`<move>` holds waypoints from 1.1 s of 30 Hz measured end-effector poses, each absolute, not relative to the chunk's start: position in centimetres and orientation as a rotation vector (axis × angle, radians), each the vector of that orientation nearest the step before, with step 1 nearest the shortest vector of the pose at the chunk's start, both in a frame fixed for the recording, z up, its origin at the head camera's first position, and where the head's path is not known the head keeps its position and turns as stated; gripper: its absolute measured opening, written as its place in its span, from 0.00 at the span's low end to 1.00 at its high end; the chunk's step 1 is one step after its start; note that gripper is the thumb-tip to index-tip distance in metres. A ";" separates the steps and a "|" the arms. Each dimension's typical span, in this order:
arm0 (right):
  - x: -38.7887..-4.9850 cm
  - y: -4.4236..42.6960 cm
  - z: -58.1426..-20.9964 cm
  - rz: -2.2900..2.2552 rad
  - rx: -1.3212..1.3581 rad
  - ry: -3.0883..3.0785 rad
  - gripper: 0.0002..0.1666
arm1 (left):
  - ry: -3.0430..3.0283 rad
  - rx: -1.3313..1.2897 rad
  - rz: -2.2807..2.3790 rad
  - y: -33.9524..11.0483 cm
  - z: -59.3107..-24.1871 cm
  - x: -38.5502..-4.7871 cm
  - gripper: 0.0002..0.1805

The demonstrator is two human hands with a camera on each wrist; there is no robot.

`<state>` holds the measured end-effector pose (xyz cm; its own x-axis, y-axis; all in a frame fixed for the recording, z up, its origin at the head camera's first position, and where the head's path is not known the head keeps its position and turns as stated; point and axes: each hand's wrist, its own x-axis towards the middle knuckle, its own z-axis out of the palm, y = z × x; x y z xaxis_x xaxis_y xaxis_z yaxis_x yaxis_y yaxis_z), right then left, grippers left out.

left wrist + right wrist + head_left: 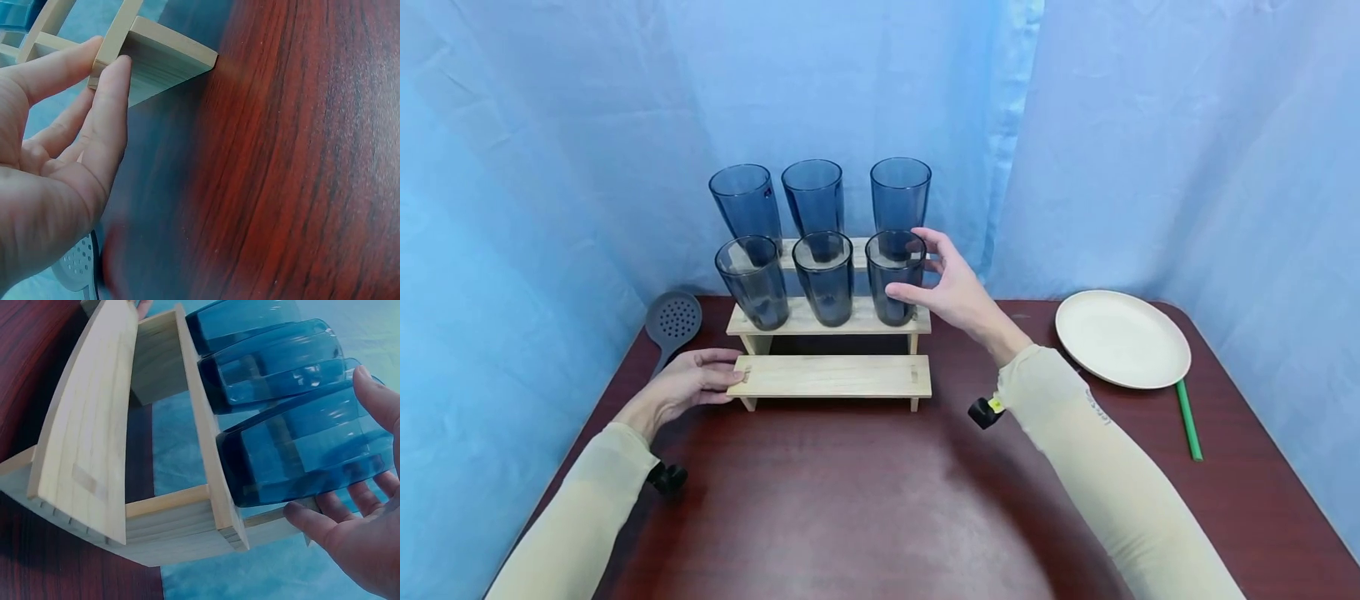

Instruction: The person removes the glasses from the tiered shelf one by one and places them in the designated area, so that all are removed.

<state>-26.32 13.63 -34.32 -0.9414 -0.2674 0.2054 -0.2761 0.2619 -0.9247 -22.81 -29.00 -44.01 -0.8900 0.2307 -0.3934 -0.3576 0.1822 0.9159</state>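
A three-tier wooden rack (827, 377) stands on the table. On its middle tier is a row of three blue-tinted drinking glasses; three more stand on the top tier. My right hand (953, 287) holds the right-hand glass (883, 287) of the middle row, thumb on the near side and fingers round the right side. That glass (300, 456) rests on the tier in the right wrist view. My left hand (696, 379) pinches the left end of the lowest board (115, 37) between thumb and fingers. The middle glass (827, 292) and left glass (760, 292) are beside it.
A grey slotted skimmer (673, 318) lies left of the rack, its handle partly behind my left hand. At the right are a cream plate (1120, 337) and a green stick (1189, 421) partly under it. Blue curtains (850, 75) hang around the table.
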 end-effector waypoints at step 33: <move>-25.9 13.6 -34.3 1.846 0.532 -2.434 0.50 | 1.900 -0.191 1.819 -28.2 -44.3 -22.9 0.35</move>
